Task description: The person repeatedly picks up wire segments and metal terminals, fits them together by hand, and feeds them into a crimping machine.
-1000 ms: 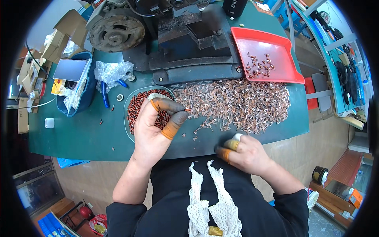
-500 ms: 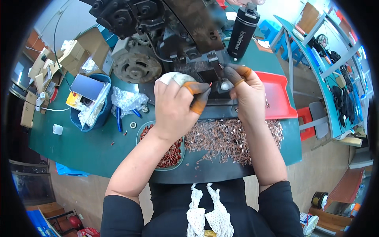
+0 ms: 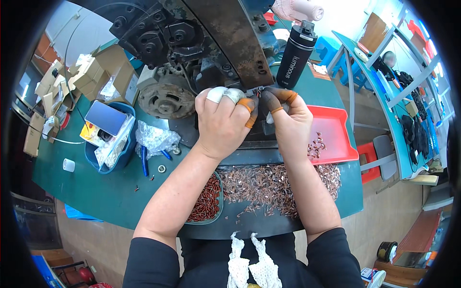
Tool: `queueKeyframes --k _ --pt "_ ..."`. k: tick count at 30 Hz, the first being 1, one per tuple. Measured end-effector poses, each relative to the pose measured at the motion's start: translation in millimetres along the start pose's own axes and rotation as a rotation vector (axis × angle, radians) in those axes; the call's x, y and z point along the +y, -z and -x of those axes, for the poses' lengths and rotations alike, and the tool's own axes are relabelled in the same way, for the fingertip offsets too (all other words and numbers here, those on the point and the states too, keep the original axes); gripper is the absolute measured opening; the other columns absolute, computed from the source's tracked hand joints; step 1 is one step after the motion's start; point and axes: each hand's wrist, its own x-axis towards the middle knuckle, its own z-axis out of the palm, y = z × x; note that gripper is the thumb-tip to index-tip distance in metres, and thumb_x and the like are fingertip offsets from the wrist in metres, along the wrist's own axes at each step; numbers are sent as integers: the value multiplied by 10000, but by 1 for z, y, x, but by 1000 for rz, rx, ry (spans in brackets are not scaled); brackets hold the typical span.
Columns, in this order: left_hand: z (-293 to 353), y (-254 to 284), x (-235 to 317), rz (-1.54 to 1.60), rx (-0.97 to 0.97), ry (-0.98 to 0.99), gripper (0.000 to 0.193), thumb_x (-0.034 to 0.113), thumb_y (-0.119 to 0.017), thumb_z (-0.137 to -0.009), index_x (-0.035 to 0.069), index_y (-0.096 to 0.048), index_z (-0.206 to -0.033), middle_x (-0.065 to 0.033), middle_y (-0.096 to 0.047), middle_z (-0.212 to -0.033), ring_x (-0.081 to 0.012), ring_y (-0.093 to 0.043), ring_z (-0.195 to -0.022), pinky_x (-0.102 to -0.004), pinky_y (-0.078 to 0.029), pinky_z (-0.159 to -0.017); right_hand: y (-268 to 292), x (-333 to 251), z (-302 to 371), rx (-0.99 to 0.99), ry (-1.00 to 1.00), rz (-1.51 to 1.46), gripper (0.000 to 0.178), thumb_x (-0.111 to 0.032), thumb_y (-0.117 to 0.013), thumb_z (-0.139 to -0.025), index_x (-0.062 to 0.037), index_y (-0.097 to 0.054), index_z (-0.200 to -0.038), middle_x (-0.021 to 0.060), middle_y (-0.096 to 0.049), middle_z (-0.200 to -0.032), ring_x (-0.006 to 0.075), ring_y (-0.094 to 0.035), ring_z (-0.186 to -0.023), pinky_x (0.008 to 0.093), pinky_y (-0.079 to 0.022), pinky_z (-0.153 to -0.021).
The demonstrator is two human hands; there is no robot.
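Observation:
Both my hands meet at the working end of a dark, worn metal press point(image 3: 225, 38). My left hand point(image 3: 223, 120), with orange finger cots and white wraps on its fingers, is closed in a pinch around a tiny reddish metal part point(image 3: 259, 91). Opposite it, my right hand point(image 3: 292, 125), also in orange cots with darkened fingertips, pinches at the same spot; what its fingertips hold is hidden. Below my left forearm stands a green-rimmed tray point(image 3: 222, 201) of small red-brown cylindrical parts point(image 3: 206, 199). A spread of loose coppery pieces point(image 3: 259, 187) lies between my forearms.
A red tray point(image 3: 331, 127) with a few small parts is right of my right hand. A black bottle point(image 3: 295, 57) stands behind it. To the left are a blue bin point(image 3: 113, 163), blue-handled pliers point(image 3: 144, 161), crumpled plastic point(image 3: 156, 139) and cardboard boxes point(image 3: 108, 72).
My hands have come together at the press, the right moving left toward the left hand's fingertips. The whole view has shifted slightly, with the table lower in it.

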Motion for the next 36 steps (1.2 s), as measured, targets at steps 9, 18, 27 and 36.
queueKeyframes --k 9,18,27,36 --pt "1 -4 8 -42 -2 40 240 145 -721 -715 134 -545 -878 -45 -600 -956 -247 -528 -955 -449 -357 -911 2 1 0 -12 -19 1 149 -50 -701 -883 7 -668 -1017 23 -682 -919 58 -601 -819 196 -476 -729" --pt "-1 -7 11 -85 19 40 226 173 -715 -742 141 -568 -910 -47 -593 -945 -246 -524 -945 -450 -363 -899 2 1 0 -7 5 4 144 -52 -700 -885 5 -673 -1014 19 -685 -913 49 -596 -795 179 -467 -694" --pt "0 -5 9 -105 -5 18 326 177 -781 -670 113 -546 -887 -55 -594 -950 -266 -527 -962 -450 -366 -861 -2 1 1 13 31 -36 127 -35 -712 -862 -5 -687 -983 -1 -672 -861 20 -547 -738 178 -445 -630" --pt "-2 -9 9 -31 34 -2 307 162 -769 -665 120 -549 -875 -61 -588 -939 -286 -532 -952 -463 -371 -852 1 1 2 71 339 481 139 -81 -705 -844 16 -648 -926 127 -646 -845 248 -616 -752 335 -482 -673"
